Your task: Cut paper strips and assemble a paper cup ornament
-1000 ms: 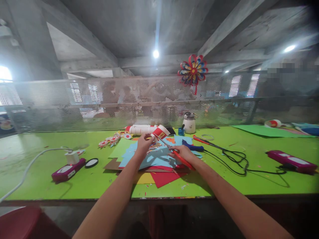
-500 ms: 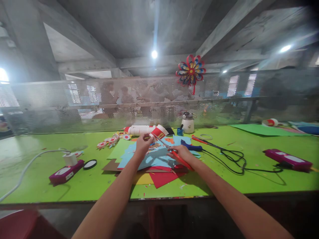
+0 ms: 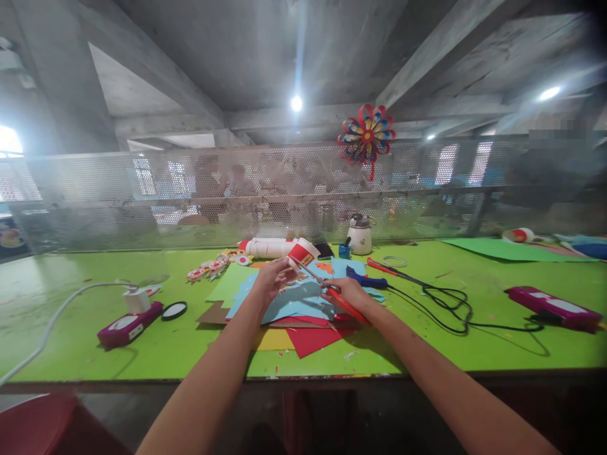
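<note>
Between my hands is a red and white paper cup (image 3: 307,253), tilted above the coloured paper. My left hand (image 3: 274,278) grips the cup at its left side with the fingers closed. In my right hand (image 3: 348,292) is a pair of scissors (image 3: 348,306) with orange-red handles. The scissor blades reach up and left to the cup's wall. Below lie light blue sheets (image 3: 294,308) with small scraps, on top of red paper (image 3: 317,341) and yellow paper (image 3: 272,340). A blue glue gun (image 3: 365,278) lies just beyond my right hand.
Stacked white cups (image 3: 270,248) lie behind the paper, near paper flowers (image 3: 213,266). A white bottle (image 3: 360,235) stands at the back. Purple power strips (image 3: 130,325) sit left and right, with a black cable (image 3: 446,297) on the right. A paper flower (image 3: 367,134) hangs at the mesh screen.
The view has shifted slightly. My left fingers have shifted a little lower on the cup; the scissors stay against its wall.
</note>
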`<state>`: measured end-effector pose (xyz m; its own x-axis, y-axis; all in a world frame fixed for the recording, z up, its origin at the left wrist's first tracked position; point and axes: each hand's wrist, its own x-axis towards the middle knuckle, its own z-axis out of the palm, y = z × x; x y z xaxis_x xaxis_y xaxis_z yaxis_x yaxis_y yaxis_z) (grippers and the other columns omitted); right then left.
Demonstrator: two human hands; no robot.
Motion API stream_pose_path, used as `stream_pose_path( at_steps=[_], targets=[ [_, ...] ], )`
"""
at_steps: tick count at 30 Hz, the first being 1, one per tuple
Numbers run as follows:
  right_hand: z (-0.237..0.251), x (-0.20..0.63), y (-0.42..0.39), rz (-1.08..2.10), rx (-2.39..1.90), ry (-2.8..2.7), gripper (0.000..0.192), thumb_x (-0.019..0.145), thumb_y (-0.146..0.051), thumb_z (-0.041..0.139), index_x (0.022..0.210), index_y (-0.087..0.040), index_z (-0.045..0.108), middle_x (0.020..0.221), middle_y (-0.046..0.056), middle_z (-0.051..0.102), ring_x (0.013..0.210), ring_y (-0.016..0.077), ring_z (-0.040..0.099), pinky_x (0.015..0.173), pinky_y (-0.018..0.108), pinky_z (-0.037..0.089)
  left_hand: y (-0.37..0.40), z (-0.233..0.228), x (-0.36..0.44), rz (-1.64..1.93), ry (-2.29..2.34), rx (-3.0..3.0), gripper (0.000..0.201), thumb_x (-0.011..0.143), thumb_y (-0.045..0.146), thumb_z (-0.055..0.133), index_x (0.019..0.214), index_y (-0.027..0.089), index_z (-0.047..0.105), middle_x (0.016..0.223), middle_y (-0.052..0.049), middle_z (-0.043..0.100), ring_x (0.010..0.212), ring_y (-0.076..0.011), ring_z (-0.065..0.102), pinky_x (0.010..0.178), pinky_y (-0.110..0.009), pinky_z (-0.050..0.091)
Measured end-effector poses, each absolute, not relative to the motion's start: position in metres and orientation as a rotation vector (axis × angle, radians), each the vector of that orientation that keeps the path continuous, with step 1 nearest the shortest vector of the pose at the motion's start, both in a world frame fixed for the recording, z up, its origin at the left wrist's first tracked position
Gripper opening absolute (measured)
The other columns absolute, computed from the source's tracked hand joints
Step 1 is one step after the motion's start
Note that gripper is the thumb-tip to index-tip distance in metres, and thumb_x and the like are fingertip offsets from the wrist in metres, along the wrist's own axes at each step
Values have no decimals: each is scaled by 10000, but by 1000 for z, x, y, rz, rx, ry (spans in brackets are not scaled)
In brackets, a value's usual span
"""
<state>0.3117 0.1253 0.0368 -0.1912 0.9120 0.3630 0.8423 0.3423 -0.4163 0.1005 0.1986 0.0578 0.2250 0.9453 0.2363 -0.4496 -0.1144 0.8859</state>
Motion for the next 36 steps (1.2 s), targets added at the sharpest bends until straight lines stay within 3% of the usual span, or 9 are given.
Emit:
stream_pose_path(
  at_steps=[4,13,28,36],
  targets=[
    [40,311,124,128,-1516,-2022,291,771,-308,647,985,-127,724,724,35,713,686,197,649,614,263,453,196,57,101,1291,580,1081,330,585,248,805,824,110,625,788,-98,698,693,-215,681,737,-411,553],
    [38,313,127,115,-1450,-1998,329,719,-312,645,968,-126,753,775,88,742,697,222,657,616,258,441,198,58,102,1345,575,1087,381,527,223,839,799,110,598,725,-59,677,627,-169,656,690,-352,544],
    [20,319,144,22,-1391,-1996,359,726,-421,650,920,-139,758,691,65,718,678,215,646,601,257,451,199,58,103,1394,618,1090,387,510,205,837,785,122,578,737,-55,665,653,-182,664,701,-373,545],
    [34,314,128,26,-1446,-2011,364,737,-419,634,953,-153,759,635,57,696,602,204,623,561,262,424,198,58,104,1427,641,1156,400,518,222,832,816,111,589,774,-75,669,686,-193,670,718,-383,550]
  ],
)
